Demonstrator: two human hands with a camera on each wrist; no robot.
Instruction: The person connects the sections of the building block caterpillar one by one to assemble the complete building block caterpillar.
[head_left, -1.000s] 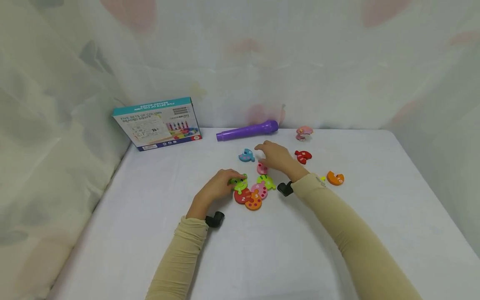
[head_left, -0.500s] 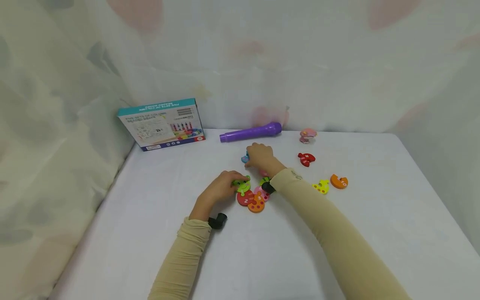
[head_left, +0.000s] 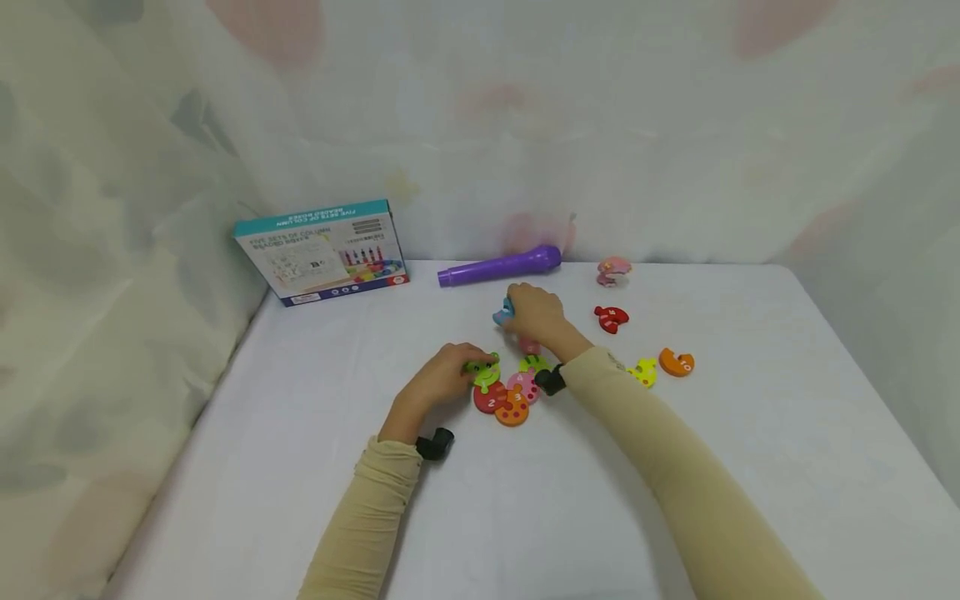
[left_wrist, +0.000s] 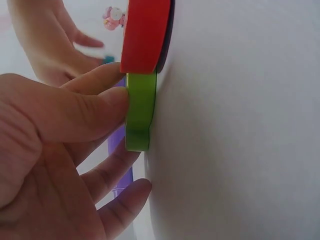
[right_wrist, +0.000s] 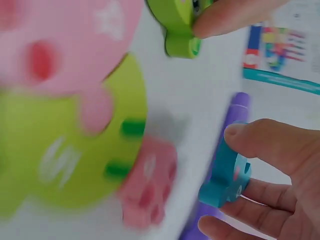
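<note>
My left hand (head_left: 441, 375) pinches the edge of a green caterpillar-head puzzle piece (head_left: 486, 375), thumb on its side in the left wrist view. Joined to that head are a red piece (head_left: 489, 400) marked 2, an orange piece (head_left: 513, 410) marked 3, a pink piece (head_left: 523, 385) and a yellow-green striped piece (right_wrist: 65, 165). Beyond the chain, my right hand (head_left: 538, 317) holds a blue puzzle piece (right_wrist: 227, 172) between thumb and fingers, raised off the table in the right wrist view. A smaller pink piece (right_wrist: 148, 187) lies beside the striped one, partly hidden by the right hand in the head view.
Red (head_left: 612, 319), yellow (head_left: 643, 372) and orange (head_left: 677, 362) puzzle pieces lie on the right. Along the back are a purple toy microphone (head_left: 500, 267), a pink figurine (head_left: 613, 271) and a bead-set box (head_left: 322, 252). Patterned cloth (head_left: 480, 125) hangs behind the table.
My right hand went left to the blue piece, took hold of it, and shifted slightly right with it. The left hand stays at the green head.
</note>
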